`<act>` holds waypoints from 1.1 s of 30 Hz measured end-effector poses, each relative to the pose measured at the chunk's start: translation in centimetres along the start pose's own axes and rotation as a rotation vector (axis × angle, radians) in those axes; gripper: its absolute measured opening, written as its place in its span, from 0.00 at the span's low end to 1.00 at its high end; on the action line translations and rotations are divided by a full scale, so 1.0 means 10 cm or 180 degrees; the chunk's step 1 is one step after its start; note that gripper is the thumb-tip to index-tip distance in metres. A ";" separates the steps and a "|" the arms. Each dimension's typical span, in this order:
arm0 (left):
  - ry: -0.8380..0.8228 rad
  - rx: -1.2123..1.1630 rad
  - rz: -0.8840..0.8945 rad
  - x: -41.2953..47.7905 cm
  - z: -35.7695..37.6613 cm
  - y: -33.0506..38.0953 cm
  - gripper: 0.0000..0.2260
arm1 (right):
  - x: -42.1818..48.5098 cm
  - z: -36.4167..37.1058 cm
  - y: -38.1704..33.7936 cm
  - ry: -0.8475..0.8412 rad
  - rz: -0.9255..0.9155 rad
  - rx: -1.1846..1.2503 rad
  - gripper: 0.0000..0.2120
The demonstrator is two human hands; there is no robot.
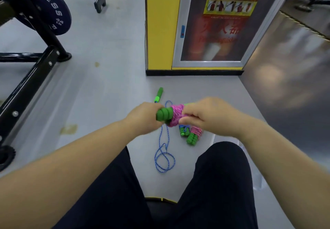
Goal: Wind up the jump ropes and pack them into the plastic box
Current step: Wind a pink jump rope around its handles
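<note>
My left hand (144, 115) grips the green foam handles (163, 115) of a pink jump rope. Pink cord (175, 115) is wound tightly round those handles. My right hand (205, 116) pinches the pink winding at its right side. Below my hands on the grey floor a blue jump rope (164, 155) lies in loose loops, with one green handle (159, 94) lying farther away. Two wound bundles (192, 133) with green handles lie on the floor under my right hand. A clear plastic box (255, 168) shows faintly beside my right knee, mostly hidden.
A black weight rack (32, 78) with a dark plate (48, 11) stands at the left. A yellow pillar with a fire extinguisher cabinet (214, 27) rises straight ahead. My dark-trousered knees (219, 175) fill the bottom of the view. A bench leg (99, 0) stands farther back.
</note>
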State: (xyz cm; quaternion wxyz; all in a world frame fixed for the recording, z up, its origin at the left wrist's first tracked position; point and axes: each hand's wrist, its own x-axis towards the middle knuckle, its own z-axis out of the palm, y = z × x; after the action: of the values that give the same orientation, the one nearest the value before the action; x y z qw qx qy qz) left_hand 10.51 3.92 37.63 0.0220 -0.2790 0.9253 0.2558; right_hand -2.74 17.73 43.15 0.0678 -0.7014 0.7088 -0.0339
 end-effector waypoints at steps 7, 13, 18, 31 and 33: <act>-0.0902 -0.1049 0.1010 -0.16 -0.10 0.20 0.13 | 0.17 -0.27 0.36 0.0342 0.0095 0.1977 0.01; -0.1069 -0.2588 0.0819 -0.23 -0.12 0.11 0.11 | 0.07 0.49 0.79 -0.0016 0.1279 0.3696 0.10; -0.0643 -0.3920 0.0203 -0.14 0.04 0.03 0.12 | -0.12 0.85 0.54 0.0265 0.2145 0.3031 0.14; 0.0318 -0.4164 -0.0759 -0.01 0.33 0.19 0.16 | -0.12 0.97 -0.08 0.1578 0.1247 0.2657 0.08; 0.0378 -0.3965 -0.0681 -0.02 0.35 0.20 0.16 | -0.11 0.92 -0.07 0.1260 0.0896 0.2627 0.15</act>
State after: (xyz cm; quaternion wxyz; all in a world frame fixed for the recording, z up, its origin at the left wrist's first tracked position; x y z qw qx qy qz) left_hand 9.23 7.18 35.55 -0.1704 -0.3442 0.5697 0.7266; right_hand -0.71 19.21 34.22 0.2083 -0.4932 0.7234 -0.4359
